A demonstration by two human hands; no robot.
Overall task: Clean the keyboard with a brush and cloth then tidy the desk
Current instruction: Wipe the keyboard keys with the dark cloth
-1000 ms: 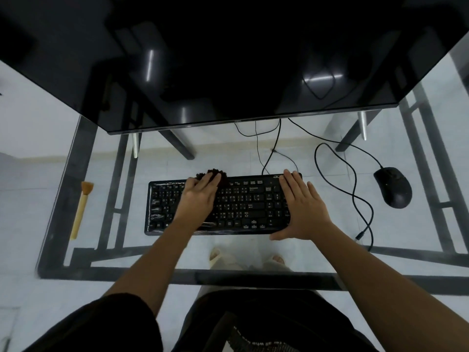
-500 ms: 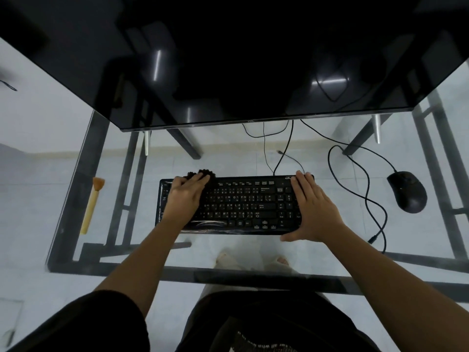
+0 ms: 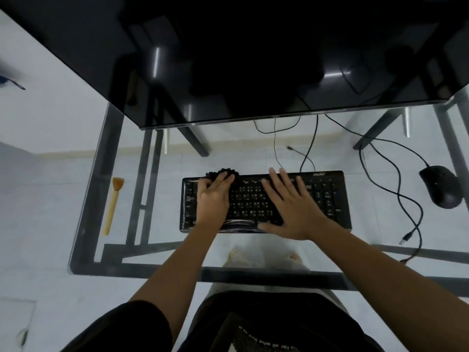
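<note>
Keyboard: the flat black plastic keyboard is laid square to the near edge of the table, just in front of the seated person; its rows of small pale-lettered keys are seen between the hands, and a glossy strip is caught along its near edge.
Cloth: a dark, knobbly, tufted cloth is pressed onto the far-left corner of the keyboard, bunched so that the top key row can be rubbed.
Left hand: it is laid over the cloth with fingers curled onto it, the cloth gripped and pushed down against the keys.
Right hand: it is spread flat and released on the middle keys, nothing held; the keyboard is judged to be steadied by it against the wiping.
Brush: the slim tan wooden-handled brush with short orange bristles is left lying well to the left, bristles away, untouched.
Mouse: the rounded matt black mouse is parked to the right, clear of the wiping.
Cables: thin black cables are looped loosely across the glass, one plug end left free.
Table: clear glass on a dark metal frame; pale floor tiles are seen through it.
Monitor: a broad glossy black screen is standing behind.
</note>
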